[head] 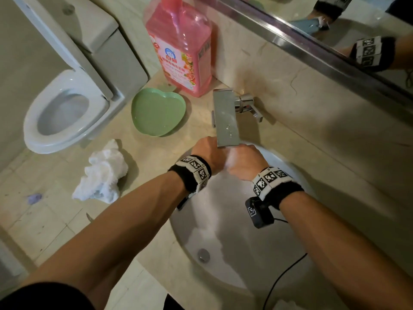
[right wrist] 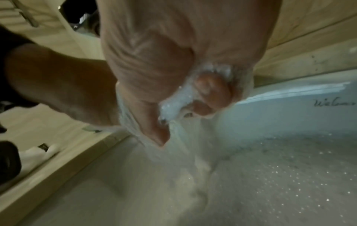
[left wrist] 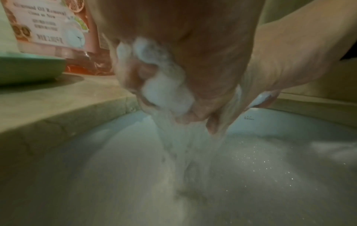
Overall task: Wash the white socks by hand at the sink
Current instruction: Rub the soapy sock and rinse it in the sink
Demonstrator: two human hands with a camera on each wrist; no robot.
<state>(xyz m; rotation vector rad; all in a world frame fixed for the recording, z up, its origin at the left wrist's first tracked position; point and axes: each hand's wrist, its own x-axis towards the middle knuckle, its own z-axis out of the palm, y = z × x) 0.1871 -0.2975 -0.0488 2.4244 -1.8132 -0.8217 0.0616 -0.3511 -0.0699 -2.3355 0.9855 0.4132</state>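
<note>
Hands, left hand (head: 206, 151) and right hand (head: 243, 161), squeeze wet white sock (left wrist: 166, 90) under steel faucet (head: 225, 121); crumpled sock (head: 101, 173) at nine o'clock may get forgotten.

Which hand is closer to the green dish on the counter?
Left. The left hand is under the tap, on the side of the green dish. The right hand is beside it, farther from the dish. Both grip a white sock.

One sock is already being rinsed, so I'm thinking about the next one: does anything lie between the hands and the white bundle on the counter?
Nothing visible does. The white bundle lies on bare counter left of the left hand; the green dish sits farther back.
</note>
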